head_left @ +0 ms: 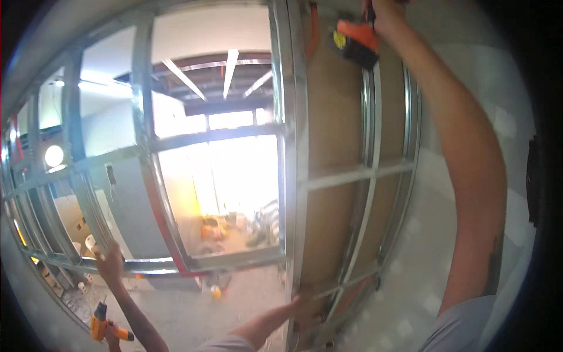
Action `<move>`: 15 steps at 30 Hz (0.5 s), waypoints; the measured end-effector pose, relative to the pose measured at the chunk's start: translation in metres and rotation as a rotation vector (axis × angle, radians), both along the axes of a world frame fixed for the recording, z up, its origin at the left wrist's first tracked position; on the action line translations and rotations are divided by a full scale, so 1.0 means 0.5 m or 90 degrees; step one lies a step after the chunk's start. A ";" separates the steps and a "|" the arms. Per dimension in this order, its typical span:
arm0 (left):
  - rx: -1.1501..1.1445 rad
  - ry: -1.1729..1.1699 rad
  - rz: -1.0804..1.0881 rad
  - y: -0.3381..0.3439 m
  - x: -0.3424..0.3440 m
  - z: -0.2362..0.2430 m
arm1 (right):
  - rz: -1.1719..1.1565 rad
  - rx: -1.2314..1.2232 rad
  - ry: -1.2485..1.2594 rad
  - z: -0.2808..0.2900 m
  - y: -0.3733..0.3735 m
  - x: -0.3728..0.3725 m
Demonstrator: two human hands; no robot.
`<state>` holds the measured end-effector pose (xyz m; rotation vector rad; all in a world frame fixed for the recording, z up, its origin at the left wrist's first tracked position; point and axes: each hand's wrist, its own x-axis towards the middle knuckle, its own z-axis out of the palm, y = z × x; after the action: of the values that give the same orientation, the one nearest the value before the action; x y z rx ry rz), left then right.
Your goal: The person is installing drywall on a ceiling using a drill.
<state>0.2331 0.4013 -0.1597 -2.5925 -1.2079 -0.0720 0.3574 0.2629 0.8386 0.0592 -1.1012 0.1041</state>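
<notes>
1. R hand [389,16], top of frame right of ctr: grip looks wrapped round the handle of the orange/blk cordless tool [359,42]. Tool's working end is cut off by the top edge, so can't tell if it's touching metal.
2. L hand [304,300], bottom ctr, is by the lower part of the tall metal stud [290,193]. Too blurred; can't tell if that grip's pinching or spread.
3. From where I'm standing it looks like overhead work on the framing [141,88], so I'd get the tool square to the metal before pulling the trigger; a tilted bit would prob. skate.
4. R arm's up high, prob. weak for pushing. Closer feet or a step would help.
5. Best use of L hand: brace the stud, fingers off the edges, which may be sharp.
6. Mind the orange cord-like strip [314,32], upper ctr, just left of the tool.
7. Co-worker's hand [110,263], lower left, looks to be against the framing; a 2nd hand [112,341] below it has a yellow-orange drill [99,324]. Call out b4 pushing: a shake could reach them.
</notes>
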 end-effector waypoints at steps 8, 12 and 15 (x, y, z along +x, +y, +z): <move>0.030 -0.072 -0.007 0.003 0.016 0.060 | -0.089 -0.221 -0.096 0.018 -0.097 0.054; 0.085 -0.031 -0.056 -0.025 0.016 0.057 | -0.029 -0.133 -0.040 0.001 -0.085 0.022; 0.271 0.094 -0.134 -0.056 0.017 0.076 | -0.047 -0.111 -0.042 -0.001 -0.077 0.032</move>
<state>0.2417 0.3732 -0.1219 -2.2906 -0.7663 -0.1576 0.3734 0.2242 0.8380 -0.1420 -1.1544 0.1364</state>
